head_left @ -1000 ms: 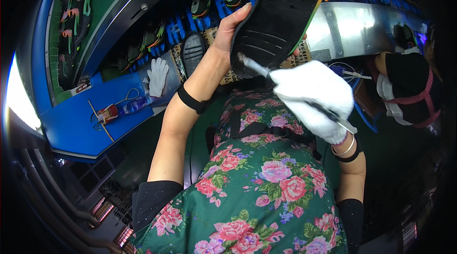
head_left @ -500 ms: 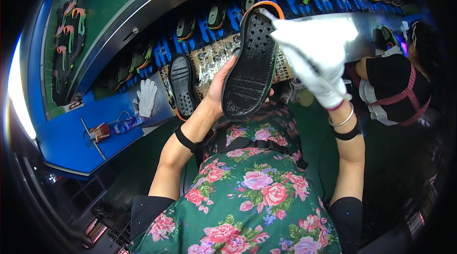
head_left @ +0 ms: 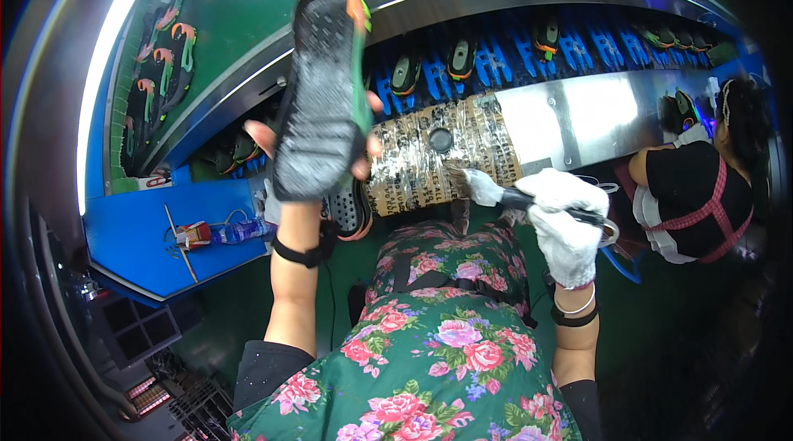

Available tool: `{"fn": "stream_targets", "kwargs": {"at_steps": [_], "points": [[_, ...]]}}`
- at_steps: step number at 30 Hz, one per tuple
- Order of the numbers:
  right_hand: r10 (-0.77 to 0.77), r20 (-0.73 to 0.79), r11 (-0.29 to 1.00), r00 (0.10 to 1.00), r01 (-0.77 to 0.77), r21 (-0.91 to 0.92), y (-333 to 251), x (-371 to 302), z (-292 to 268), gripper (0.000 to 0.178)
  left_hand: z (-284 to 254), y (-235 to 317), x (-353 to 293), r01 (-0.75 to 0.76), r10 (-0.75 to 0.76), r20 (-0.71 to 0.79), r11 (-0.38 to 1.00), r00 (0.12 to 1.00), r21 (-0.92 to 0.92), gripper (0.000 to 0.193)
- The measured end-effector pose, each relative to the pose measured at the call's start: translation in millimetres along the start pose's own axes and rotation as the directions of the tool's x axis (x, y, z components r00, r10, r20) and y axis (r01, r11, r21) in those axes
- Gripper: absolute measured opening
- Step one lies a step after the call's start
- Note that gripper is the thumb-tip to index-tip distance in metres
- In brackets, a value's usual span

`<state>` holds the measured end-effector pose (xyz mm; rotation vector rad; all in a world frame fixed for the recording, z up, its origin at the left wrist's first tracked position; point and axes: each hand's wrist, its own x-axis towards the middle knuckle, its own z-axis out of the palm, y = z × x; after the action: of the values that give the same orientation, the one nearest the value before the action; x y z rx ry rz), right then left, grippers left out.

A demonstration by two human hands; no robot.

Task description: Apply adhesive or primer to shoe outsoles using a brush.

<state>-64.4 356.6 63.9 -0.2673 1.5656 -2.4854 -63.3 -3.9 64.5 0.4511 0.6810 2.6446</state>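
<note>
Held up at the upper left is a black shoe sole (head_left: 318, 86) with an orange and green rim. My bare left hand (head_left: 372, 146) grips it from behind, fingers showing at both sides and the palm hidden. The sole's face, slightly blurred, looks glossy. In a white glove, my right hand (head_left: 565, 226) is closed around the black handle of a brush (head_left: 487, 190). The brush points left, its bristles over the near edge of the tape-covered bench top (head_left: 413, 168), apart from the sole. A second sole (head_left: 347, 208) lies there, partly hidden by my left wrist.
Behind the bench runs a line of blue racks (head_left: 496, 65) carrying several shoes. A blue side table (head_left: 136, 230) at left bears a plastic bottle (head_left: 239, 231) and a stick. At right, another person (head_left: 694, 185) works beside the metal surface (head_left: 578, 115). A round dark disc (head_left: 441, 139) sits on the tape.
My left hand has carried the sole up and to the left. My right hand has come down away from it, and the brush now shows plainly. The view has shifted too.
</note>
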Motion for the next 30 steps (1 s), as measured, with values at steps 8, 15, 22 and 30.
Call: {"fn": "stream_targets", "kwargs": {"at_steps": [8,15,22,30], "points": [[0.322,0.01,0.939,0.947,-0.318,-0.131,71,1,-3,0.026,-8,77,89,-0.576,0.31,-0.545,0.699,0.779,-0.425,0.122],[0.304,-0.034,0.948,0.952,-0.306,-0.087,94,-10,-13,0.022,1,62,46,-0.26,0.784,-0.448,0.583,0.429,0.77,0.06],[0.389,0.0,0.92,0.921,-0.388,-0.05,102,-12,-19,0.025,-25,167,94,0.453,0.859,-0.048,-0.22,0.509,0.864,0.035],[0.43,-0.073,0.903,0.9,-0.429,0.03,109,-18,-29,0.025,-97,267,189,0.227,0.267,0.176,-0.949,0.947,0.221,0.038]]}}
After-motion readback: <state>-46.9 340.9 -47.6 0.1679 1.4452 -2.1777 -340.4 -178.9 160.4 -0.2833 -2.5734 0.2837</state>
